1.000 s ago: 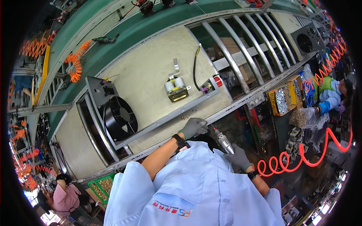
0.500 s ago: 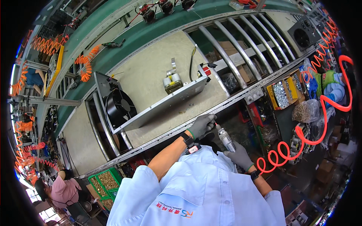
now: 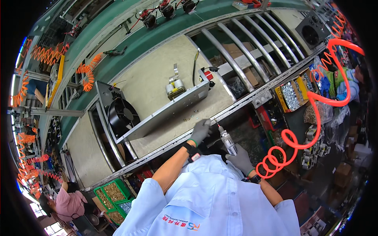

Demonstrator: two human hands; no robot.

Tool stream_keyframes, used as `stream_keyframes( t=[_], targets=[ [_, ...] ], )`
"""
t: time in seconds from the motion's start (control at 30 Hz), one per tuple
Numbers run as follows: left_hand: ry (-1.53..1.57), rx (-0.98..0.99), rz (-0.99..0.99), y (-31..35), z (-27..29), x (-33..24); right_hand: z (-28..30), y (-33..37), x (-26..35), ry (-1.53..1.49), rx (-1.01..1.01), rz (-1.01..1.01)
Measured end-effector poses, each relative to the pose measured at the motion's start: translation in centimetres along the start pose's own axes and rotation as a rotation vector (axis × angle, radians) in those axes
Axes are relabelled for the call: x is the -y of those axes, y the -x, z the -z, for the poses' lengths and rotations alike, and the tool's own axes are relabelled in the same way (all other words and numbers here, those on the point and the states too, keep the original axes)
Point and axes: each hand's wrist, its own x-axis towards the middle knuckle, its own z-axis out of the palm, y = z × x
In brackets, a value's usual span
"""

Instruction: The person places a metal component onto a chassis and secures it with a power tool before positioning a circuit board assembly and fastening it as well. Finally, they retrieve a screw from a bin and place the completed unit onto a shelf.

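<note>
My right hand [image 3: 240,158], in a grey glove, is wrapped round a silver pneumatic screwdriver [image 3: 227,142] whose thin bit points up and away near the table edge. Left of the bit is my gloved left hand [image 3: 201,131], over the front rail; its fingers are bunched and smeared, so whether they hold anything is unclear. Beyond it, a grey sheet-metal panel [image 3: 169,108] stands on the worktable [image 3: 151,70], with a black fan [image 3: 124,113] at its left end. Behind the panel sit a coil-like component [image 3: 175,88] and a red part [image 3: 208,74]. Several small screws [image 3: 191,117] lie in front.
Steel rollers [image 3: 230,55] run right of the worktable. A red coiled air hose [image 3: 293,143] loops at my right. Green bins [image 3: 114,191] of small metal parts stand at lower left; a yellow box [image 3: 290,94] of hardware is at right. Other people sit at both sides.
My left hand has moved left, away from the screwdriver's tip. My right hand and the screwdriver have shifted slightly left and up, and the red hose has swung along.
</note>
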Motion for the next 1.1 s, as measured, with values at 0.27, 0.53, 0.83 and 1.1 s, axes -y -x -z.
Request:
stream_keyframes(
  t=[0.27,0.53,0.83,1.1],
  targets=[
    [-0.925,-0.342,-0.468,-6.5,4.7,3.6,-0.3,-2.1,2.4,-0.025,-0.01,0.047],
    [-0.882,-0.169,-0.444,-3.5,6.3,-0.2,-1.6,-5.6,7.0,-0.041,-0.007,0.102],
    [-0.17,0.23,-0.384,7.6,12.9,-17.8,-3.2,-9.7,8.0,-0.015,0.015,0.036],
    [-0.311,0.015,-0.246,-5.3,21.3,-25.5,-3.9,-11.0,8.4,-0.015,-0.022,0.023]
  ],
)
